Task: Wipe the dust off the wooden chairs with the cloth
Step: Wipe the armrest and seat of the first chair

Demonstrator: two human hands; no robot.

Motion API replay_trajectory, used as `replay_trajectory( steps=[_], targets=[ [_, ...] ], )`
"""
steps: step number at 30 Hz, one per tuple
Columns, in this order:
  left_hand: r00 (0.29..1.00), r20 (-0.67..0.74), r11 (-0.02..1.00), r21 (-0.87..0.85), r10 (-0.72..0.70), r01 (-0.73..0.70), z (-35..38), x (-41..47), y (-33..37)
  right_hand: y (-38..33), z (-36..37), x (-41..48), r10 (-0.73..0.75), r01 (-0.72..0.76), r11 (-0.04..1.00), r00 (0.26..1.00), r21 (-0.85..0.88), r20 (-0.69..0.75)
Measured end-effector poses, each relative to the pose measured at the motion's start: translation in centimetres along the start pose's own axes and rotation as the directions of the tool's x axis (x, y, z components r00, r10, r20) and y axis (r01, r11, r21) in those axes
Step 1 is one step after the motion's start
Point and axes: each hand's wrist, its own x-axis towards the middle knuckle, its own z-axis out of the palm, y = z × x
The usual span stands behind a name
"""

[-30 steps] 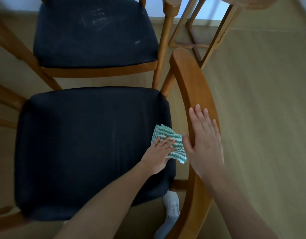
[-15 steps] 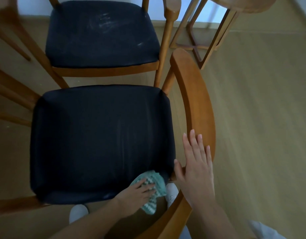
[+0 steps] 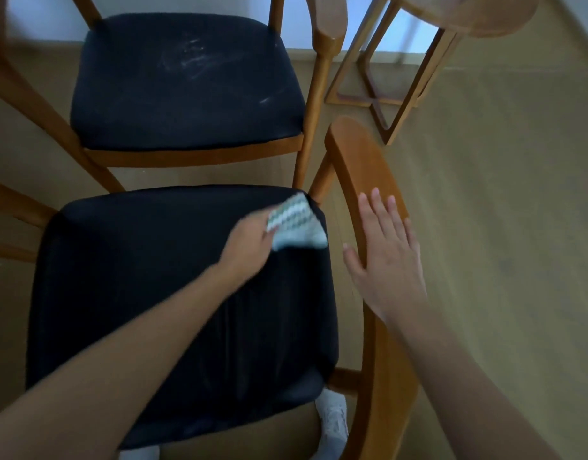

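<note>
Two hands engaged, our left hand gripping the cloth at the seat's far-right corner, right hand flat-fingered on the backrest, we risk skipping the wood.

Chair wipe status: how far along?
Done: the near seat shows no obvious pale streaks. In hand: the left hand holds the cloth at that seat's far right corner; the right hand rests flat on the curved wooden rail. Left: the far seat carries pale dust streaks; dust on the wood is too fine to judge.
</note>
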Motion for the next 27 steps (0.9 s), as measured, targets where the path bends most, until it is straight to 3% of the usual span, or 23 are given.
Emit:
replay_trajectory(
  steps=[4, 6, 9, 11, 14, 22, 27],
  targets=[
    [0.981, -0.180, 0.988, 0.145, 0.071, -0.045, -0.2, 9.0, -0.7, 0.2, 0.7, 2.3, 0.006, -0.005, 0.996, 1.000, -0.088, 0.015],
    [0.992, -0.057, 0.960, 0.264, 0.113, -0.095, 0.9, 11.6, -2.2, 0.3, 1.2, 2.3, 0.006, -0.009, 0.997, 0.999, -0.078, -0.033],
    [0.958, 0.285, 0.884, 0.452, -0.018, -0.118, 3.9, 12.6, -5.0, 0.6, 1.7, 2.2, 0.002, -0.008, 0.997, 0.997, -0.075, -0.082],
    [0.949, 0.306, 0.847, 0.523, -0.079, -0.098, 5.3, 12.3, -5.8, 0.6, 1.8, 2.2, -0.009, 0.000, 0.997, 0.994, -0.082, -0.109],
    [0.962, 0.263, 0.826, 0.557, -0.074, -0.089, 6.0, 11.9, -5.4, 0.6, 1.9, 2.2, -0.007, -0.002, 0.997, 0.994, -0.078, -0.111],
    [0.901, 0.426, 0.806, 0.505, 0.078, -0.308, 6.2, 5.4, -5.6, 0.4, 1.5, 1.9, -0.014, 0.010, 0.998, 0.996, -0.055, -0.083],
    [0.870, 0.452, 0.842, 0.375, 0.199, -0.387, 6.1, -4.3, -7.0, -0.7, 1.7, -1.8, -0.027, 0.030, 0.993, 0.999, 0.116, -0.032]
  ],
)
